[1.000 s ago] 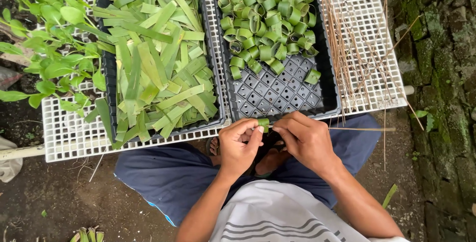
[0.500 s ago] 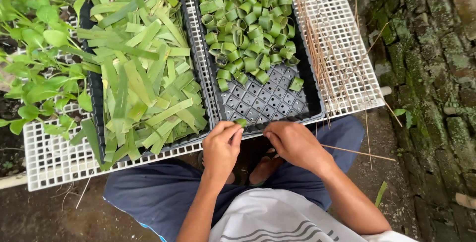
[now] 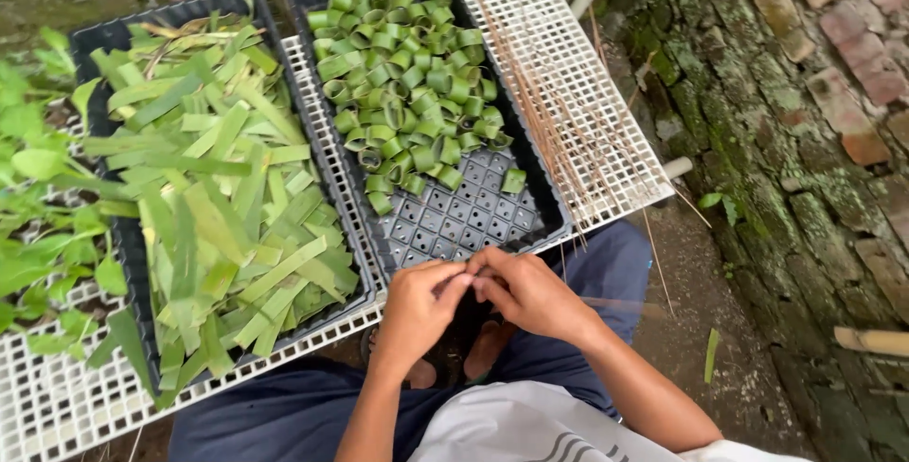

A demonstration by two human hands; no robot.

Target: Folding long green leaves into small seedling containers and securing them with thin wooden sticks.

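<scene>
My left hand (image 3: 421, 306) and my right hand (image 3: 532, 293) meet fingertip to fingertip over my lap, just in front of the right black tray (image 3: 544, 199). Their fingers are pinched on a small rolled leaf piece that is almost hidden between them. A thin brown stick (image 3: 625, 305) pokes out to the right from under my right hand. The right tray holds many green leaf rolls (image 3: 407, 83) at its far end, and its near end shows bare cells. The left black tray (image 3: 95, 45) is heaped with flat cut leaf strips (image 3: 227, 206).
Both trays rest on a white plastic grid (image 3: 57, 405). A bundle of thin brown sticks (image 3: 549, 112) lies on the grid's right part. Leafy green plants (image 3: 38, 225) are at the left. A mossy brick wall (image 3: 805, 121) stands on the right, with bare ground below.
The view has shifted, so the trays sit higher and further left. My hands have dropped towards my lap, and the green leaf roll seen between the fingers earlier is now mostly covered.
</scene>
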